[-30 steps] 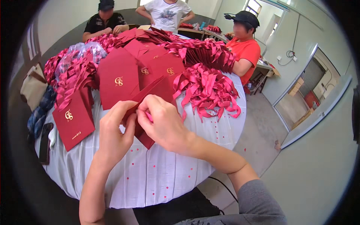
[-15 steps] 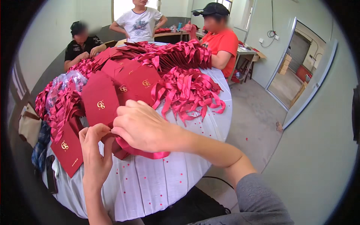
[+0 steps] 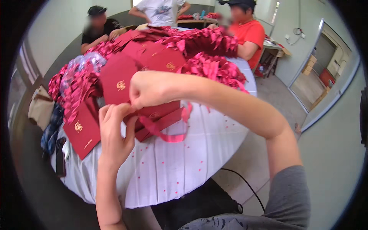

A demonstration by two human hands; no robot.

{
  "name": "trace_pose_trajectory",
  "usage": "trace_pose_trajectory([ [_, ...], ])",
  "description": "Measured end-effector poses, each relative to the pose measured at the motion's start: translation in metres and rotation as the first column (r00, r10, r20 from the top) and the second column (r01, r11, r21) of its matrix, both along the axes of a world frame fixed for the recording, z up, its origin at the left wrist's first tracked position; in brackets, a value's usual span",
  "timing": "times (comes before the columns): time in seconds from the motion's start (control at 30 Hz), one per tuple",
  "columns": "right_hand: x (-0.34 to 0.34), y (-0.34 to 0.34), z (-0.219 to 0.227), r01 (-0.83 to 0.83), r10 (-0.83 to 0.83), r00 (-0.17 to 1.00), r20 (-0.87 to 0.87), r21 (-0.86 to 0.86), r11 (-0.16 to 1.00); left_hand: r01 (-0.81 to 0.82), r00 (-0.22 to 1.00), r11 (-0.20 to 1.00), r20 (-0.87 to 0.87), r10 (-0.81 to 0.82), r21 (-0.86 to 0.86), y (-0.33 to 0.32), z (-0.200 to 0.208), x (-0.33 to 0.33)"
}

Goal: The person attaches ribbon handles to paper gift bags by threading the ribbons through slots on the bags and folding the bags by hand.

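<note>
My left hand (image 3: 117,130) and my right hand (image 3: 153,90) meet fingertip to fingertip above the table, both closed in a pinch. What lies between the fingers is too small and hidden to make out. Just below them is a dark red paper bag (image 3: 166,118), partly covered by my hands. A shiny red ribbon (image 3: 170,137) hangs in a loop from close to my fingertips, over the bag's front. Behind my hands stands a dark red card piece (image 3: 115,78) with a gold emblem, and another such piece (image 3: 82,130) leans at the left.
Heaped ribbons (image 3: 214,71) and rows of ribboned red bags (image 3: 207,44) cover the far table. Clear plastic wrap (image 3: 82,65) lies left, a dark phone (image 3: 60,157) at the left edge. Red dots speckle the white tablecloth (image 3: 153,180). Three people are around the far side.
My right hand has turned, its wrist and elbow raised, while the fingertips stay together. The view has shifted, so the table and people appear farther right and higher. The ribbon loop now hangs wider.
</note>
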State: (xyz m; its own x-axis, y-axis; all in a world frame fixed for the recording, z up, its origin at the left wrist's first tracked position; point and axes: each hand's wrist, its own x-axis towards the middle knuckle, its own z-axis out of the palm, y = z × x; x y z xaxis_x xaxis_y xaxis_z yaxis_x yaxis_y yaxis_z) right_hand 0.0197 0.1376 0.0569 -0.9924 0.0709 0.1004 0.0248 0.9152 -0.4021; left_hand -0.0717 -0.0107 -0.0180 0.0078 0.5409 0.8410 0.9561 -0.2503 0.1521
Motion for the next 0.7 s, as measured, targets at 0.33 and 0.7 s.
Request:
trace_pose_trajectory([
  [0.33,-0.004,0.004,-0.005,0.078,-0.203,0.957,-0.207,-0.491,0.868,0.052,0.993,0.994,0.106,-0.042,-0.091,-0.006,0.004,-0.001],
  [0.7,-0.036,-0.013,-0.001,-0.018,-0.269,0.790,-0.551,-0.459,0.888,0.015,0.999,1.000,0.041,-0.015,0.004,0.001,0.001,0.004],
])
